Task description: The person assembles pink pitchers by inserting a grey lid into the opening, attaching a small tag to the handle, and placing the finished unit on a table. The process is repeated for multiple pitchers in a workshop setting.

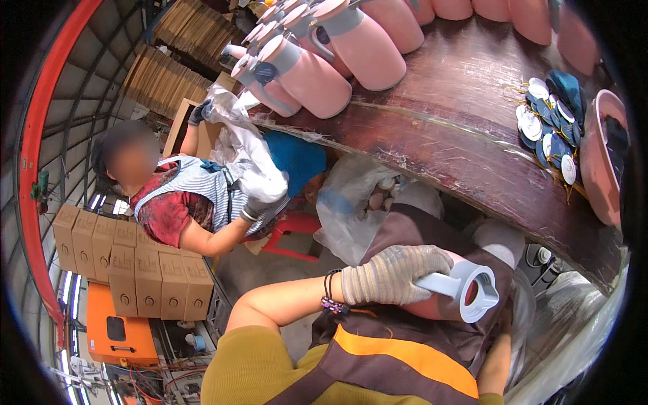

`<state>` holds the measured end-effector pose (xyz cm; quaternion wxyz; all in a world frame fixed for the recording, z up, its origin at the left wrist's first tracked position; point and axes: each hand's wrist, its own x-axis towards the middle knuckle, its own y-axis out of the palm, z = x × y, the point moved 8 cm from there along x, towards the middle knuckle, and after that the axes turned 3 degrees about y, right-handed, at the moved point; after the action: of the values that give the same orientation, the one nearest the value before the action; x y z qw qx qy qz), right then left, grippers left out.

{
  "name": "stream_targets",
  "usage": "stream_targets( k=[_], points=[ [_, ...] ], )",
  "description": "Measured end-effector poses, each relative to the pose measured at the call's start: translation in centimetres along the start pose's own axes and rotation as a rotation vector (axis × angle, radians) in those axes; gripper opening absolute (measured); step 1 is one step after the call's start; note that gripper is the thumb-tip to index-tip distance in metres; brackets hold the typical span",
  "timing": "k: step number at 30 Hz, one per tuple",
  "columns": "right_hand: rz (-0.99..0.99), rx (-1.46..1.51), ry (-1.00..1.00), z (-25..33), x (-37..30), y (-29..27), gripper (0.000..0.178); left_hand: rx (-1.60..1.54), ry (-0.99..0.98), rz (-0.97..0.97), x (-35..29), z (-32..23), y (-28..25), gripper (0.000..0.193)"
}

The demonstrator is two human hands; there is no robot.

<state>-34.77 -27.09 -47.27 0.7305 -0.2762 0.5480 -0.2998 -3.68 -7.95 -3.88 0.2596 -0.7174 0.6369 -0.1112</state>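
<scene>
Over my lap, a pink jug (432, 307) lies tilted, its pale blue-grey rim (479, 293) and spout turned toward the right. My left hand (395, 275), in a striped grey knit glove, is closed on the jug beside its handle (437, 283). Of my right arm only the forearm (496, 364) shows, beyond the brown apron with an orange band. The right hand is hidden by the jug and apron, so its fingers cannot be seen.
Several pink jugs (314, 81) stand along the dark wooden table (432, 135). Round tags (550, 125) lie near a pink basin (603, 158) at right. A co-worker (196, 182) handles white plastic at left, near cartons (135, 270) and a red stool (293, 236).
</scene>
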Motion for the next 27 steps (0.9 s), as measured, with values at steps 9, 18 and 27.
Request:
stream_targets(
  k=[9,18,27],
  points=[
    [-0.011,0.066,-0.034,1.3,-0.9,0.4,0.053,0.026,0.057,0.004,1.0,0.0,-0.1,0.041],
    [-0.037,0.586,0.016,-6.8,-5.1,-2.1,0.056,-0.076,0.148,-0.251,-0.5,0.4,-2.2,0.035],
    [-0.239,1.417,-0.663,13.0,-23.0,-20.8,0.067,-0.08,0.107,-0.179,0.2,1.2,-1.7,0.039]
  ],
)
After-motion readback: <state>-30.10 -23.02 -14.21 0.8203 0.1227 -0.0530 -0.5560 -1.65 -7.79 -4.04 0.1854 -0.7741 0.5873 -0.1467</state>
